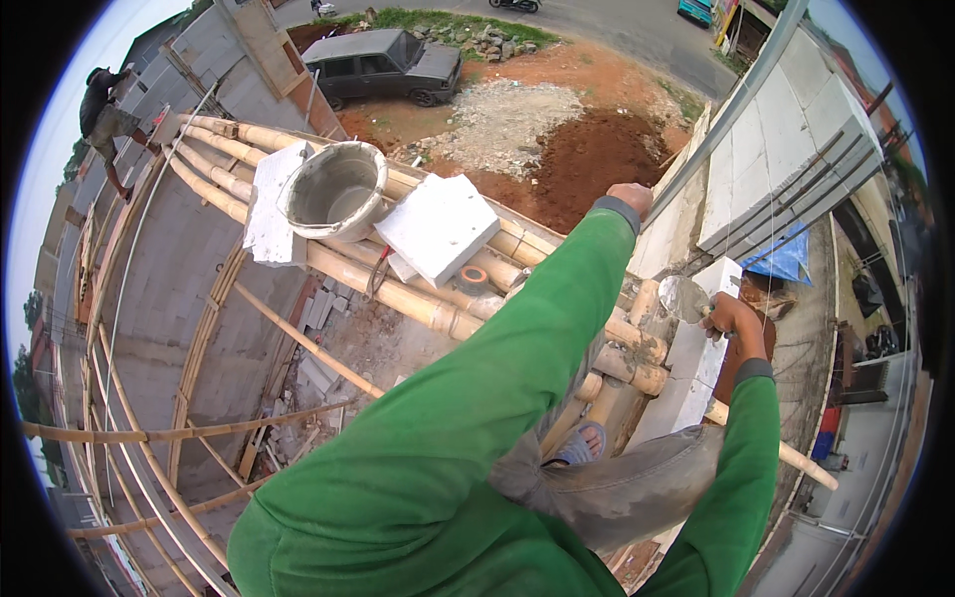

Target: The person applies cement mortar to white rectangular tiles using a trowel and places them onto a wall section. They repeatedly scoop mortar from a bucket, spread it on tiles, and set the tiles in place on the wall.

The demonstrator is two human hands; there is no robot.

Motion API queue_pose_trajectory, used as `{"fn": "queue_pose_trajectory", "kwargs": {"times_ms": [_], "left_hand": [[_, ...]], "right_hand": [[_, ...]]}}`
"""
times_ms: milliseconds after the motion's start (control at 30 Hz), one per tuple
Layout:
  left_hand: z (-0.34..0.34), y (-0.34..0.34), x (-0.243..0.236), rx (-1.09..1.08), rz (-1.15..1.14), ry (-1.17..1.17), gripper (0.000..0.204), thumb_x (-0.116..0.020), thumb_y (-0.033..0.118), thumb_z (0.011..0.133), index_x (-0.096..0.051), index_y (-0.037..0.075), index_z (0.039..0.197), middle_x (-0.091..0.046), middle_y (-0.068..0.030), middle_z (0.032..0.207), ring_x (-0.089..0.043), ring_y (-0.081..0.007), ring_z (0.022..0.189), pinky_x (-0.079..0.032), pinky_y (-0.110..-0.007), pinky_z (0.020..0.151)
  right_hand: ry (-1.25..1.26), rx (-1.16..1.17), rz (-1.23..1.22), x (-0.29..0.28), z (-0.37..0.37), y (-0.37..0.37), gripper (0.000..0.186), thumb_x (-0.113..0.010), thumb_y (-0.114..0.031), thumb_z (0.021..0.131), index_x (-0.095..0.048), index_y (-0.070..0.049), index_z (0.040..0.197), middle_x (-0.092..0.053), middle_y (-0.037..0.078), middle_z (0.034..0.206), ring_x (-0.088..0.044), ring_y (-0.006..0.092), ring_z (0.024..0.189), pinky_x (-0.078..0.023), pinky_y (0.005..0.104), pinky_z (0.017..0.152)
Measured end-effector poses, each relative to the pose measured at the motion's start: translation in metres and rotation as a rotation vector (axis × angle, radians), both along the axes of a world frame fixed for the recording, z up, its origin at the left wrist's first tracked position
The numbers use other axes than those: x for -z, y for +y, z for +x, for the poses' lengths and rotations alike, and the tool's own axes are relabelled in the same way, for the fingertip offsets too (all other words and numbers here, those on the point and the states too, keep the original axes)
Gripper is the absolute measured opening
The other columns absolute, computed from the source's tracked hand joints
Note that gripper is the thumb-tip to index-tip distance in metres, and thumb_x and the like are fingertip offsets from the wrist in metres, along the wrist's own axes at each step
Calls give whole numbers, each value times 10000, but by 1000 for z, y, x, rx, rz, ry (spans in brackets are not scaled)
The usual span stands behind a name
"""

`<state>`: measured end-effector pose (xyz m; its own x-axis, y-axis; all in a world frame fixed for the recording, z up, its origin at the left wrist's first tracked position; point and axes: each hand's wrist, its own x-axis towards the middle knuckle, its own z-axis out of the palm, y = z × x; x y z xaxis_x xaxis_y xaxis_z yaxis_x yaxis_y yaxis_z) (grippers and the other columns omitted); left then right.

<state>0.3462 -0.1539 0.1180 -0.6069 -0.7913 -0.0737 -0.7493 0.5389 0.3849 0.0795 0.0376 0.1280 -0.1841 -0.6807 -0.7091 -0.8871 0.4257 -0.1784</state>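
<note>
My left arm, in a green sleeve, stretches forward and right. My left hand [633, 198] is closed at the grey upright post [686, 177], its fingertips partly hidden. My right hand [734, 320] grips the handle of a trowel [683, 298]. The trowel's mortar-smeared blade lies beside the upper end of a white block wall [693, 360], close to a block [718, 276]. Left of my outstretched arm, a mortar bucket [336, 191] and a loose white block [439, 229] rest on the bamboo scaffold.
Bamboo poles [428, 310] form the platform, with gaps showing rubble far below. A tape roll [474, 276] and a red-handled tool [379, 271] lie there. My sandalled foot [579, 445] is near the wall. Another person [107, 114] stands high at the far left. Thin strings hang right.
</note>
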Motion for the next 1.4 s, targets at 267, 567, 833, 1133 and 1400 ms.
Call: {"fn": "queue_pose_trajectory", "kwargs": {"times_ms": [267,567,833,1133,1400], "left_hand": [[3,0,-29,-8,14,18,321,-880,170,760,-810,36,1043,-783,-188,1058,-761,-347,1018,-617,-435,856],[-5,16,1,-112,-35,-28,264,-713,118,866,-806,66,1107,-780,-156,1138,-753,-317,1083,-615,-464,864],[-37,15,14,-124,-70,-41,277,-731,130,853,-806,68,1113,-784,-129,1150,-756,-298,1089,-623,-500,816],[-75,27,-8,-11,65,-33,299,-729,199,901,-799,112,1179,-777,-72,1205,-746,-283,1098,-604,-529,775],[-92,28,-31,40,-33,137,300,-712,198,909,-795,109,1184,-762,-99,1227,-710,-319,1147,-553,-554,850]], "right_hand": [[-37,64,-6,3,-6,1,230,-766,-32,912,-670,132,1042,-747,184,811,-739,257,664,-579,395,574],[-23,15,-14,11,-12,4,191,-744,-87,932,-707,81,1015,-761,149,776,-725,209,609,-522,362,526],[-17,2,60,11,1,-2,161,-737,-106,946,-704,47,984,-763,135,777,-719,200,599,-502,349,509],[-149,4,59,26,-12,-9,214,-729,-64,929,-650,87,1057,-745,161,784,-701,204,569,-468,342,447],[-72,-58,90,28,-10,-34,226,-652,-27,917,-695,43,1127,-745,142,860,-687,247,686,-535,380,618]]}}
